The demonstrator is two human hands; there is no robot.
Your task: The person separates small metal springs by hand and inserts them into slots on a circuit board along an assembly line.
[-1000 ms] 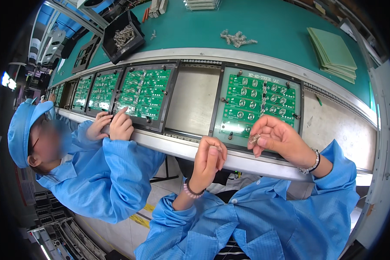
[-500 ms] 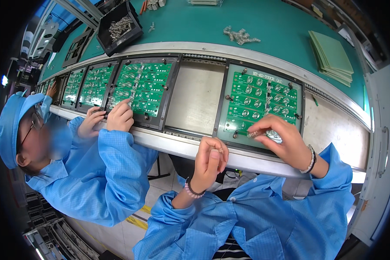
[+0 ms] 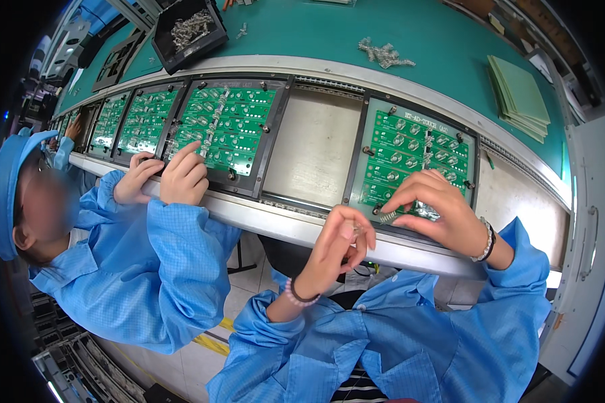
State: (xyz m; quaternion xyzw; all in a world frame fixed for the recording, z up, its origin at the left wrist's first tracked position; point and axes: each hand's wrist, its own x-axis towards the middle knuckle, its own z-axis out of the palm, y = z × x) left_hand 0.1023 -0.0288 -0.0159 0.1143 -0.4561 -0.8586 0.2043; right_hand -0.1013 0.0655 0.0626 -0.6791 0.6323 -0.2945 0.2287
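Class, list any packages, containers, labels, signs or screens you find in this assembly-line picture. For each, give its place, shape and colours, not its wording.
Black bin: far side of the green bench, upper left; open rectangular tray holding small silvery parts.
White printed marking: top edge of the green circuit board under the right hand; one short line of white characters.
Stack of pale green sheets: far right of the bench; flat, rectangular, unmarked.
No screens or signs are visible.
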